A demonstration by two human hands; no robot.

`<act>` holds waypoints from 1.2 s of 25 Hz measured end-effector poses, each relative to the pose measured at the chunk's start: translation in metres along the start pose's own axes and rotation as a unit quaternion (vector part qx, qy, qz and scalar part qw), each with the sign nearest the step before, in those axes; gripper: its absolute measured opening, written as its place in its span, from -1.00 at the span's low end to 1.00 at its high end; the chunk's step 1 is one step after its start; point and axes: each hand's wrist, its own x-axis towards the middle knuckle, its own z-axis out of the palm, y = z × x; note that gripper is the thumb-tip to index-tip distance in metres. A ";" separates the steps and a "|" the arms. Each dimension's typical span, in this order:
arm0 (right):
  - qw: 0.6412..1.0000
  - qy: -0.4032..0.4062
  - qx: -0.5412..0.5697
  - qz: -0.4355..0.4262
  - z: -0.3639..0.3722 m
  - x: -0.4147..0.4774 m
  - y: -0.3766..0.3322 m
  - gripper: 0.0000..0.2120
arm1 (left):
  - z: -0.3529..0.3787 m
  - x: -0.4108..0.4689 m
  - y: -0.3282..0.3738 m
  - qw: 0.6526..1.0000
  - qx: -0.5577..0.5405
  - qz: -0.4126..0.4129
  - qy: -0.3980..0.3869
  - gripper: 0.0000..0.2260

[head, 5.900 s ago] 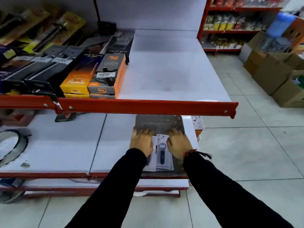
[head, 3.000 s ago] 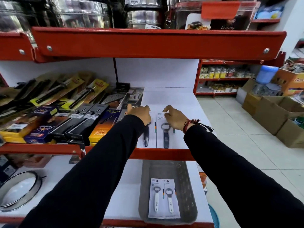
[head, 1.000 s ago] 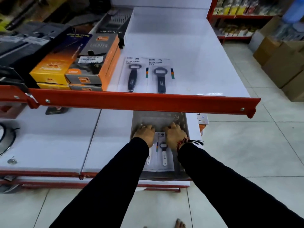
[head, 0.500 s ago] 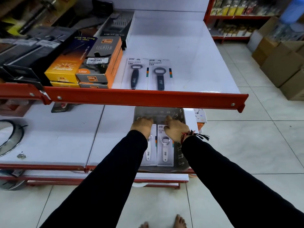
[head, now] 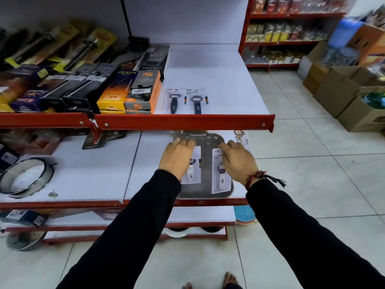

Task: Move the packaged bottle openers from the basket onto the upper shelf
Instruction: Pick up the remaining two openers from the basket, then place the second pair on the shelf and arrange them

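While both black-sleeved arms reach over a grey perforated plastic basket [head: 205, 191] on the lower white shelf [head: 87, 180], the left hand [head: 177, 158] curls its fingers around the top of a white-handled bottle opener on a white card [head: 192, 173], and the right hand [head: 237, 161], with a red-and-black thread at the wrist, grips a second white-handled carded opener [head: 220, 182] the same way; both cards are slightly apart above the basket floor. Higher up, two dark-handled carded bottle openers [head: 185, 101] lie side by side on the red-edged upper white shelf [head: 229, 94], just right of stacked orange and grey boxes [head: 133, 94].
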 end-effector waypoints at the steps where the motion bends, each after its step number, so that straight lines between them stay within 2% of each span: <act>1: 1.000 0.027 -0.001 -0.002 -0.016 -0.008 0.000 -0.66 | -0.016 -0.005 0.004 1.000 -0.010 0.010 0.027 -0.62; 4: 0.994 0.104 0.013 -0.009 -0.065 -0.024 -0.002 -0.73 | -0.062 -0.013 0.015 0.994 -0.048 0.046 0.088 -0.69; 7: 0.987 0.156 0.026 -0.027 -0.115 -0.026 -0.005 -0.79 | -0.109 -0.007 0.025 0.989 -0.042 0.067 0.126 -0.70; 11: 0.974 0.216 0.039 -0.049 -0.179 -0.003 -0.008 -0.76 | -0.167 0.022 0.038 0.984 -0.028 0.093 0.147 -0.68; 16: 0.962 0.264 0.025 -0.063 -0.225 0.041 0.005 -0.78 | -0.212 0.079 0.046 0.981 -0.006 0.083 0.177 -0.67; 19: 0.967 0.251 0.022 -0.050 -0.235 0.080 0.024 -0.72 | -0.228 0.126 0.047 0.984 0.003 0.056 0.168 -0.59; 22: 0.976 0.214 0.023 -0.035 -0.231 0.114 0.040 -0.71 | -0.229 0.163 0.051 0.995 0.017 0.042 0.092 -0.56; 26: 0.992 0.115 0.048 -0.026 -0.207 0.147 0.057 -0.69 | -0.199 0.200 0.059 0.999 0.016 0.027 -0.009 -0.56; 30: 0.996 0.061 0.066 0.001 -0.189 0.170 0.072 -0.64 | -0.162 0.222 0.057 0.998 0.003 0.024 -0.055 -0.60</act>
